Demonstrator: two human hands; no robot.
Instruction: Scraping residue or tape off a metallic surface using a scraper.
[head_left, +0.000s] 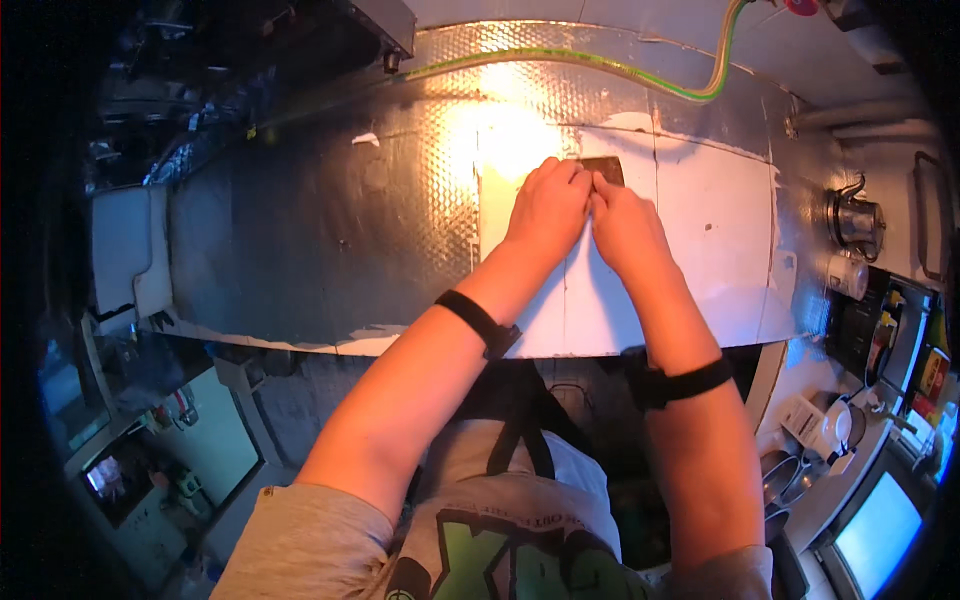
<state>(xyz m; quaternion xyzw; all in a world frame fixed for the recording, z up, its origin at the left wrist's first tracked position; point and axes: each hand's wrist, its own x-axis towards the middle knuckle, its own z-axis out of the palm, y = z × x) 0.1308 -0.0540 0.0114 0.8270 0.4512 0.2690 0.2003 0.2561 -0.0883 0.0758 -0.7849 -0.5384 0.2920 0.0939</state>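
Observation:
Both my hands are close together over the bare white tiles (610, 290) of the counter. My left hand (550, 208) is closed, with its fingers curled at the near left edge of a flat, dark brown piece (602, 168). Closed beside it, my right hand (627, 222) has its thumb and fingertips at the piece's near edge. Most of the piece is hidden by my fingers, so its kind does not show. Silvery embossed foil (400, 220) covers the counter to the left, ending in a ragged edge at the tiles.
A yellow-green hose (590, 57) runs along the back of the counter. At the right end stand a metal kettle (858, 222) and a white mug (847, 275). Pans (785, 475) and a lit screen (875, 530) are at lower right. A white box-like object (125, 245) is at the left end.

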